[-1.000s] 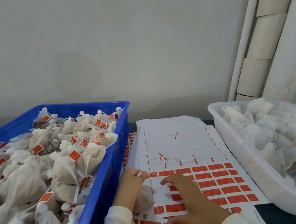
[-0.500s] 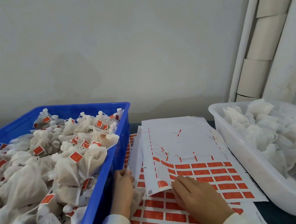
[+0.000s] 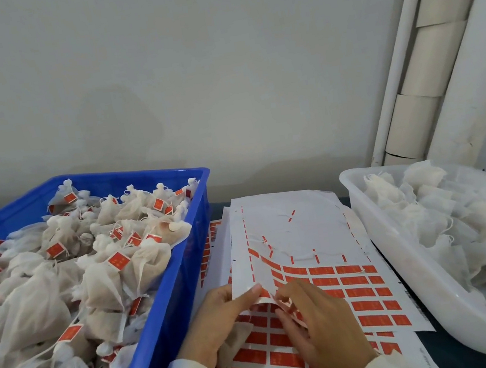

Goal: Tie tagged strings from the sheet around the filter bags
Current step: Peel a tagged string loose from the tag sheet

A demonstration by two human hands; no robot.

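left hand [image 3: 221,319]: bare, white long sleeve | right hand [image 3: 320,326]: bare, white long sleeve

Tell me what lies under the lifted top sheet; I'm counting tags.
Under the white top sheet lies another sheet of orange-red tags; how far it runs beneath is hidden.

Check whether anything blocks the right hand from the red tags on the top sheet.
Nothing visible does. The right hand already rests on the top sheet, its fingers at the red tags by the lifted corner, which the left hand pinches. The blue crate and white tub sit off to either side.
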